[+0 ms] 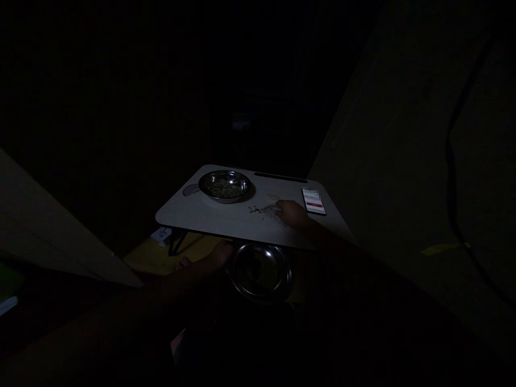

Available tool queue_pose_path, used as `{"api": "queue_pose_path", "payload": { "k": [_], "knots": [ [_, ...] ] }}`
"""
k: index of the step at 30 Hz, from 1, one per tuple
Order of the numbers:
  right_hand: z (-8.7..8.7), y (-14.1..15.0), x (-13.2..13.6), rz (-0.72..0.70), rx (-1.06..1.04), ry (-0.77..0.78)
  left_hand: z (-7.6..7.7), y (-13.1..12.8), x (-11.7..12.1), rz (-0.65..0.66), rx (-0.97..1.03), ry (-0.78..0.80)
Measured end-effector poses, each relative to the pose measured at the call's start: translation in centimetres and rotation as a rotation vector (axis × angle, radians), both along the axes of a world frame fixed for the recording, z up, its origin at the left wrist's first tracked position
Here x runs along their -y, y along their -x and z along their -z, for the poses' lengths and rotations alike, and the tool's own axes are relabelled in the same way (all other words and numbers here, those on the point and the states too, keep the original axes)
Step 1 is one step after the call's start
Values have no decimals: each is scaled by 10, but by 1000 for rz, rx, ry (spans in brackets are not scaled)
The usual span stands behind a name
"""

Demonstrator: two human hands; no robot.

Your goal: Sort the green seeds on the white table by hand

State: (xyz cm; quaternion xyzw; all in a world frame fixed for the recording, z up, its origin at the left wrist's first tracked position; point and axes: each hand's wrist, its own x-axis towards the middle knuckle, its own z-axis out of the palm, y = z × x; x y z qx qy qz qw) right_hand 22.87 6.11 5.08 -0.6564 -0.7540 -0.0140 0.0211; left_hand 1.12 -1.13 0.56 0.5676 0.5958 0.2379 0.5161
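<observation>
The scene is very dark. On a small white folding table (226,223), my right hand (292,214) is closed on a thin, pale, curved thing (272,207) whose kind I cannot make out. Just left of it lies a small scatter of grain-like bits (255,209). Below the table's front edge, my left hand (222,252) is at the left rim of a steel bowl (281,257) and seems to grip it, though its fingers are mostly hidden. Similar small bits lie inside this bowl. A second steel bowl (224,199), also containing small bits, stands at the table's back left.
A phone (314,203) with a lit screen lies at the table's right. The table has a dark slot (280,177) along its back edge and a dark folding leg (177,243). A wall (403,161) with a dark cable (449,172) rises on the right.
</observation>
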Motion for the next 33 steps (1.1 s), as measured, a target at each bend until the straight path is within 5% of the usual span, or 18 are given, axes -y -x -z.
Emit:
{"api": "queue_pose_path", "payload": {
  "k": [24,33],
  "knots": [
    [5,-5,1,-65,-12,-13,15,7,-8,61,-65,-104],
    [0,4,4,-236,-97,22,9,5,-6,51,-31,-55]
  ]
}}
